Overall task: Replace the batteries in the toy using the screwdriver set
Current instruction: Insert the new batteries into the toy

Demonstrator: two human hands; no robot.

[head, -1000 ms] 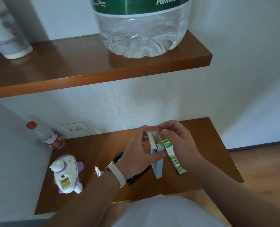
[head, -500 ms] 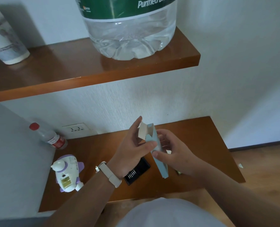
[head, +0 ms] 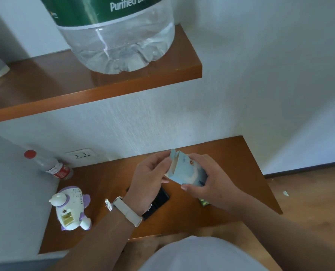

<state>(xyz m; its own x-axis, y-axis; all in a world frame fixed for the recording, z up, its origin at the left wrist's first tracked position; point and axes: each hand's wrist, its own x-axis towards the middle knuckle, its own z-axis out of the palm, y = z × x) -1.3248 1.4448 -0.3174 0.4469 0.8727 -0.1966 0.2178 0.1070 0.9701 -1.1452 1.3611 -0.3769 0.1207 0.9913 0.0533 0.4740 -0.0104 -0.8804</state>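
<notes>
1. Small pale blue cardboard box [head: 188,171], top flap standing open, is being held tilted above the brown wooden lower shelf [head: 241,163]. The left hand [head: 149,177], which is wearing a cream watch strap [head: 127,211], is pinching the flap end at the box's 9 o'clock side. The right hand [head: 213,178] is wrapping fingers and thumb round the box body at 4 o'clock.
2. White and purple plastic animal-shaped toy [head: 71,210] is lying on the lower shelf at 8 o'clock from the box, well apart from both hands. Its rectangular battery bay is facing up, uncovered.
3. Black rectangular screwdriver case [head: 160,199] is lying at 7 o'clock from the box, partly hidden under the left wrist.
4. Green packet [head: 204,202] is showing one corner beneath the right hand at 5 o'clock; its contents cannot be told.
5. Small white piece [head: 108,204] is lying between the toy and the left wrist.
6. Clear plastic bottle with a red cap [head: 49,165] is leaning in the corner at 9 o'clock, beside a white wall socket [head: 82,155].
7. Large clear water jug with a green label [head: 115,36] is standing on the upper wooden shelf [head: 104,90] at 12 o'clock.
</notes>
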